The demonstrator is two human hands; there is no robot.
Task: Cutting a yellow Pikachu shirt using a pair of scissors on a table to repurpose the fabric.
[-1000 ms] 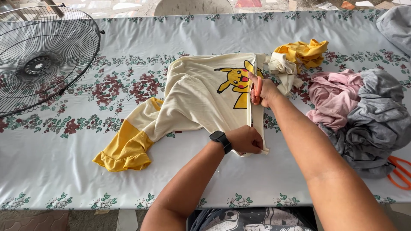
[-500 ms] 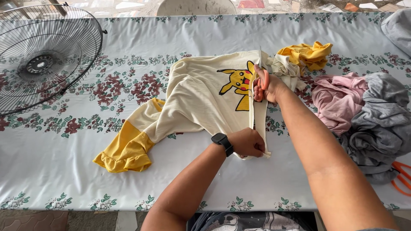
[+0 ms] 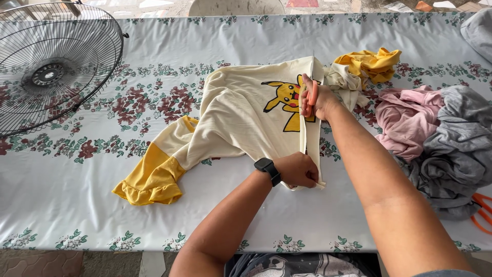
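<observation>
1. A cream shirt (image 3: 241, 118) with a yellow cartoon print lay spread on the floral tablecloth (image 3: 77, 205); its yellow-cuffed sleeve (image 3: 151, 179) trailed toward the near left.
2. The left hand (image 3: 297, 170), a black watch (image 3: 268, 169) on its wrist, was closed on the shirt's near hem, pressing it to the table.
3. The right hand (image 3: 316, 100) was wrapped around the orange-handled scissors (image 3: 311, 92), whose blade pointed away over the shirt's far edge; a narrow strip of cream cloth (image 3: 313, 149) ran between the two hands along the shirt's right side.
4. Just beyond the right hand lay a crumpled cream and yellow garment (image 3: 366, 66); a pink garment (image 3: 405, 118) and grey garments (image 3: 456, 149) were heaped at the right.
5. A wire fan guard (image 3: 51, 61) rested at the far left; an orange object (image 3: 482, 213) showed at the right edge, too cut off to tell what it was.
</observation>
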